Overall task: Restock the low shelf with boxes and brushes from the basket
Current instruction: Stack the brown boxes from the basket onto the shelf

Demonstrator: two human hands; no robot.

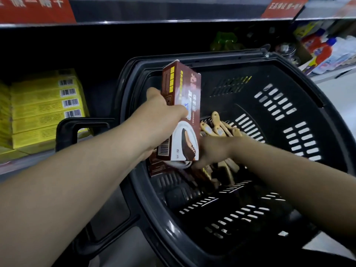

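One brown cardboard box printed with a shoe point(181, 112), held upright over the black slotted plastic basket point(221, 54), long axis near vertical, barcode end down

Left hand point(163, 112): clamped on the box at mid-height, thumb across the printed face, fingers wrapped round the far narrow side

Right hand point(213, 151): down inside the basket just right of the box's lower end, over a heap of pale wooden-handled brushes point(217, 128). Its fingertips are hidden behind the box and blurred, so whether they grip anything cannot be told

Further brown boxes point(159, 169): lying flat low in the basket, beneath the held one

Low shelf point(17, 162): left of and beyond the basket. Stacked yellow cartons point(46, 108) fill its left part, with dark open room between them and the basket rim

Judgement: the left hand is the nearer to the shelf and already has the box. Going left, the box would have to clear the raised rim and the black basket handle point(77, 128), and keep below the upper shelf edge point(134, 23)
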